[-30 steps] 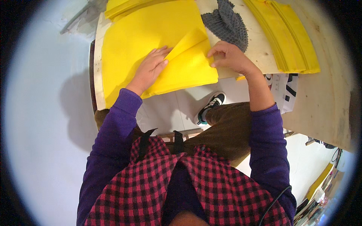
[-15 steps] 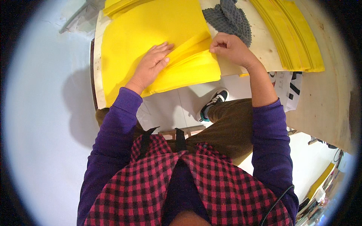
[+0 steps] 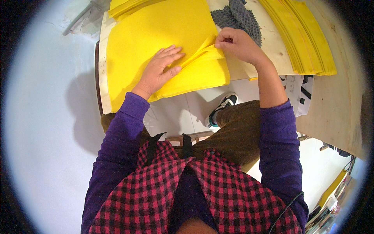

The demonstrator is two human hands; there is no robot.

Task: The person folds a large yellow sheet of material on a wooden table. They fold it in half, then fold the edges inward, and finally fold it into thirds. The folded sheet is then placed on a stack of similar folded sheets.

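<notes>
A stack of yellow fabric sheets (image 3: 156, 29) lies over the near edge of a wooden table. On its top, my left hand (image 3: 160, 70) rests flat with the fingers stretched out, beside a raised fold. My right hand (image 3: 237, 45) is closed in a pinch on the right edge of the top yellow fabric, lifting a layer into a narrow ridge toward my left hand. Just beyond my right hand, a crumpled grey textured cloth (image 3: 237, 17) lies on the table.
Folded yellow fabric piles (image 3: 300, 39) lie at the right of the wooden table (image 3: 269, 37). Another yellow pile (image 3: 130, 7) sits at the far left. A printed white sheet (image 3: 305, 95) hangs below the right edge. My shoe (image 3: 226, 105) shows on the floor below.
My right hand has moved slightly up and left with the pinched edge. The fabric's open fold has narrowed to a smaller ridge. My left hand stays on the stack, its fingers slightly more spread.
</notes>
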